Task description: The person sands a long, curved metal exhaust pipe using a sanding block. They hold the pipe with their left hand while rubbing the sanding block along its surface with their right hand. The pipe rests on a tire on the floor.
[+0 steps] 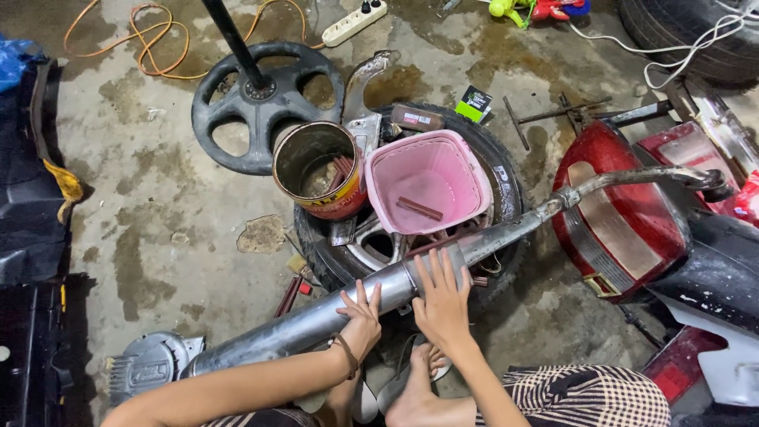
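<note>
A long grey metal exhaust pipe (pixel 316 316) lies slanted across a wheel with a tyre (pixel 506 182), and its thin curved end (pixel 632 178) rises to the right. My left hand (pixel 362 310) rests on the thick silencer part, fingers spread. Just to its right, my right hand (pixel 441 296) presses flat on the pipe with its fingers apart. On the wheel stand a pink plastic basket (pixel 427 162) and a rusty round tin can (pixel 316 170).
A red motorcycle tail section (pixel 617 229) sits at the right. Behind the can is a black wheel-shaped stand base (pixel 261 103) with a pole. An orange cable (pixel 150 39), a white power strip (pixel 353 21), a grey engine cover (pixel 154 364) and my bare foot (pixel 415 395) are on the stained concrete floor.
</note>
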